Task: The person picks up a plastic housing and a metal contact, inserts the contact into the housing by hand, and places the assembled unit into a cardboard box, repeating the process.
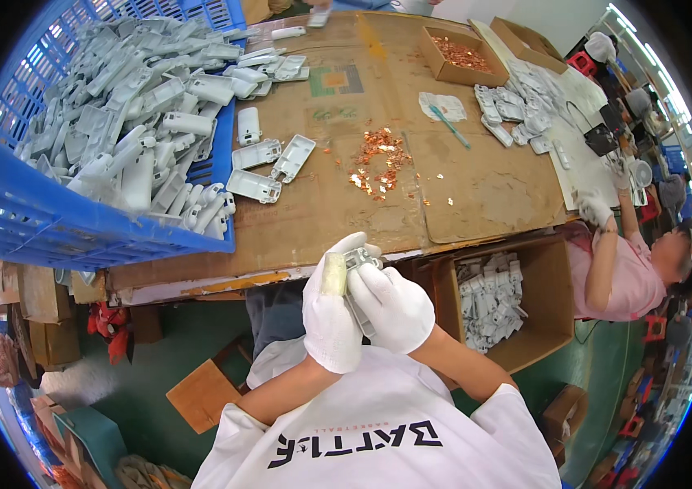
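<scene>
head view | we hold the grey casing (356, 258) just below frame centre, between left hand (331, 314) and right hand (392, 306), touching both | long axis roughly up-down | grip: both hands pinching it | copper pieces (380, 160) above, on the counter (346, 220)

Left hand (331, 314), right hand (395, 308), casing (357, 258) gripped, blue crate (77, 226)

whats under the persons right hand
The right hand covers the middle of a grey part, so that stretch can't be seen. Its far end shows above, and what is probably its near end shows below, beside the left hand.
</scene>
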The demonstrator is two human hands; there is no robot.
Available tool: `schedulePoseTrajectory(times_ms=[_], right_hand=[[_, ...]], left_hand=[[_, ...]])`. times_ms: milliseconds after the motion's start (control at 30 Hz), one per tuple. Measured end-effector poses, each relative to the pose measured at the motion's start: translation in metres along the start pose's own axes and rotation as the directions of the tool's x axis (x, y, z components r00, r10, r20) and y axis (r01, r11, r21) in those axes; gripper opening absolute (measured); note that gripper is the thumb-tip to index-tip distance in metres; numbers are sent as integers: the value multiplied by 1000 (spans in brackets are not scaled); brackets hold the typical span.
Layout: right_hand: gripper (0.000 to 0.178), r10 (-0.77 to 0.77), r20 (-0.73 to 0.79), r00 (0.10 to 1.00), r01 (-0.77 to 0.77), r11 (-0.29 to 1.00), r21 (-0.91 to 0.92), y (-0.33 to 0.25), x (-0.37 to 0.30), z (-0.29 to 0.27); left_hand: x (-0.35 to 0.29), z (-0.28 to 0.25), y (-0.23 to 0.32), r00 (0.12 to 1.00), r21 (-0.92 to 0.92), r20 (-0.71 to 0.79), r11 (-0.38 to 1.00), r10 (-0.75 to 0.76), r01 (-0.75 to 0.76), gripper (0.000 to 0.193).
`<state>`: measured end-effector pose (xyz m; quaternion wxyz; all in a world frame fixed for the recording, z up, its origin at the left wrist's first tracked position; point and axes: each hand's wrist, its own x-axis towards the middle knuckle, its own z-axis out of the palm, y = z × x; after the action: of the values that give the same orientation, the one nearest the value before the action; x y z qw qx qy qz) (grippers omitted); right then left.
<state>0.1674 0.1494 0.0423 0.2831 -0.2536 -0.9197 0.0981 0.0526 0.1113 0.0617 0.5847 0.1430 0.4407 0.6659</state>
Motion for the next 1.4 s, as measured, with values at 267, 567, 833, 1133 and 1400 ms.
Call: schedulePoseTrajectory(times_ms=[267,567,833,1133,1400], right_hand=[[32,252,-234,939,-254,967,22,101,25,9],[40,677,-377,632,-759,441,-480,393,46,-68],[31,535,-181,826,-511,573,-641,354,105,-69],[12,293,287,912,-276,956,-98,248,75,6],[17,312,128,941,-301,949,-98,240,46,20]], left_hand=[[62,-19,-15,953,324,132,897,271,-300,46],[126,-103,-14,820,897,360,-406,444,-175,54],[129,-88,-14,794,906,378,-367,477,-211,49],[126,-86,-13,777,917,352,-358,522,-175,42],[126,-90,-16,739,902,354,-417,573,-109,34]])
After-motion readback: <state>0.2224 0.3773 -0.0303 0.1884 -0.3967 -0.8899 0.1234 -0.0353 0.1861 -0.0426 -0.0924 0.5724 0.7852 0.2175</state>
